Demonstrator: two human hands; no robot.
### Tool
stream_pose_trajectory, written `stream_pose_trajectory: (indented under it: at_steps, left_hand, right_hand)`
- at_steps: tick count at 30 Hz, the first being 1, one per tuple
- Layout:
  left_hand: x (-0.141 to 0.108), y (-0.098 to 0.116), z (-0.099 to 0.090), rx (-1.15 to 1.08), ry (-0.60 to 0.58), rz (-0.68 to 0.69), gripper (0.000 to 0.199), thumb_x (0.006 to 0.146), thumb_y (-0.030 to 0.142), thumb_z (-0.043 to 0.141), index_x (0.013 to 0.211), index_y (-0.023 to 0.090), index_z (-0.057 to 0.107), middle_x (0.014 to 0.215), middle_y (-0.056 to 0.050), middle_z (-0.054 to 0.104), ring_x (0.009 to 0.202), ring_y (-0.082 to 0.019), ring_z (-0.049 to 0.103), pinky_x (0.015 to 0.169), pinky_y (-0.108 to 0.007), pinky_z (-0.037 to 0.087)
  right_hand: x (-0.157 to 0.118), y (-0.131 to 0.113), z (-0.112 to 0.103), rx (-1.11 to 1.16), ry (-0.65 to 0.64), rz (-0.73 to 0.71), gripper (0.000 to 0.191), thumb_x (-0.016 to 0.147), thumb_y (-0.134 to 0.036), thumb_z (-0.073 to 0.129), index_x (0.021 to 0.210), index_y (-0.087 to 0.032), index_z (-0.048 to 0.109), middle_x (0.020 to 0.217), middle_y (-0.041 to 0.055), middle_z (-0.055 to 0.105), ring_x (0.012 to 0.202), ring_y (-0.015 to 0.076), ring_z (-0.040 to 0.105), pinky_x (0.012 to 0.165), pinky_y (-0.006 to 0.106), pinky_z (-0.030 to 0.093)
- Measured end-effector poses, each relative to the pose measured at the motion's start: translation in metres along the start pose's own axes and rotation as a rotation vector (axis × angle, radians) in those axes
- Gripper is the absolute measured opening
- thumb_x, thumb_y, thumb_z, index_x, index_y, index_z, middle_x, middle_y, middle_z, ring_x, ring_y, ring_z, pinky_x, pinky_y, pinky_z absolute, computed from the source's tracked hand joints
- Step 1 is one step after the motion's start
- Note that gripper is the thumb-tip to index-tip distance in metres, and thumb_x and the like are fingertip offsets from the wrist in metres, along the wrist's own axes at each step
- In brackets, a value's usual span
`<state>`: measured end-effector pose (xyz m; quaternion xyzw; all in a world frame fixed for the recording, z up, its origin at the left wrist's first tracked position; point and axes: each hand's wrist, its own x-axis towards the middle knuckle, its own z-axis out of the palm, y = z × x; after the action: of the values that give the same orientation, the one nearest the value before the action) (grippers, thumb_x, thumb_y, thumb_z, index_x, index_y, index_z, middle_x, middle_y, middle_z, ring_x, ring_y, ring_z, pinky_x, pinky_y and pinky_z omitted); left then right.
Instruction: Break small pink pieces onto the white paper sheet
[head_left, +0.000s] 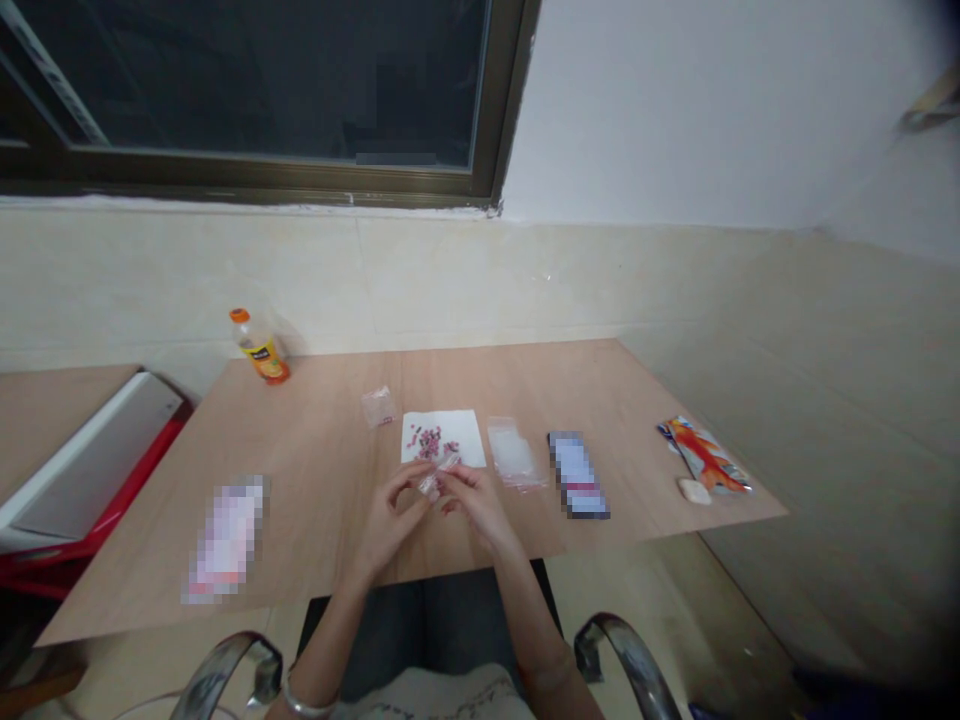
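Between my two hands is a small clear plastic bag [430, 487] with something pinkish in it. My left hand [397, 507] pinches its left side, thumb and fingers closed. On its other side, my right hand [475, 497] grips the bag with closed fingertips. Just beyond the hands lies a white sheet [466, 428] bearing many small pink and dark pieces [430, 441]. A stack of clear plastic bags [514, 455] lies right of the sheet. Another small clear bag [379, 407] rests to its upper left.
An orange-capped drink bottle [262, 355] stands at the back left. A phone [578, 475] lies right of the bags. A blurred pinkish item [226, 540] is at the left. Near the right edge are an orange-and-white packet [709, 455] and a small white object [694, 490].
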<state>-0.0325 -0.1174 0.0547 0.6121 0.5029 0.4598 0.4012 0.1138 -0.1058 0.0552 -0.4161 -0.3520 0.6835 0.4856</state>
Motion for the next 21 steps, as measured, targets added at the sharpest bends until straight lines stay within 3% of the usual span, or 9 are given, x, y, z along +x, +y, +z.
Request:
stream_pose_trajectory:
  at_steps: [4, 9, 16, 21]
  left_hand:
    - [-0.005, -0.002, 0.006, -0.135, 0.02, -0.122, 0.032, 0.069, 0.038, 0.07, 0.095, 0.018, 0.068, 0.097, -0.009, 0.072, 0.092, -0.022, 0.066, 0.085, -0.033, 0.052]
    - [-0.005, -0.005, -0.003, -0.283, -0.068, -0.22, 0.025, 0.067, 0.034, 0.073, 0.082, 0.015, 0.071, 0.087, -0.008, 0.074, 0.082, -0.02, 0.068, 0.078, -0.031, 0.054]
    - [-0.001, -0.002, -0.023, -0.236, -0.201, -0.273, 0.028, 0.069, 0.035, 0.07, 0.086, 0.013, 0.073, 0.087, -0.009, 0.075, 0.081, -0.021, 0.069, 0.079, -0.032, 0.054]
    - [0.001, 0.0, -0.026, -0.142, -0.255, -0.282, 0.026, 0.073, 0.034, 0.066, 0.087, 0.013, 0.072, 0.087, -0.008, 0.075, 0.081, -0.021, 0.069, 0.08, -0.033, 0.054]
  right_hand:
    - [-0.001, 0.002, -0.001, -0.068, -0.024, 0.018, 0.027, 0.059, -0.039, 0.077, 0.07, -0.015, 0.071, 0.066, 0.0017, 0.067, 0.056, 0.0122, 0.059, 0.051, 0.023, 0.049]
    - [0.0, 0.008, -0.002, -0.078, -0.075, 0.042, 0.032, 0.06, -0.044, 0.077, 0.066, -0.014, 0.068, 0.062, 0.0014, 0.066, 0.057, 0.0131, 0.062, 0.054, 0.023, 0.049]
    - [-0.001, 0.02, 0.001, -0.079, -0.11, 0.036, 0.035, 0.063, -0.049, 0.075, 0.072, -0.015, 0.069, 0.071, 0.0042, 0.07, 0.061, 0.0138, 0.064, 0.059, 0.025, 0.05]
    - [-0.002, 0.022, 0.001, -0.063, -0.146, 0.049, 0.033, 0.064, -0.047, 0.074, 0.073, -0.016, 0.07, 0.073, 0.0033, 0.069, 0.066, 0.014, 0.064, 0.062, 0.025, 0.05]
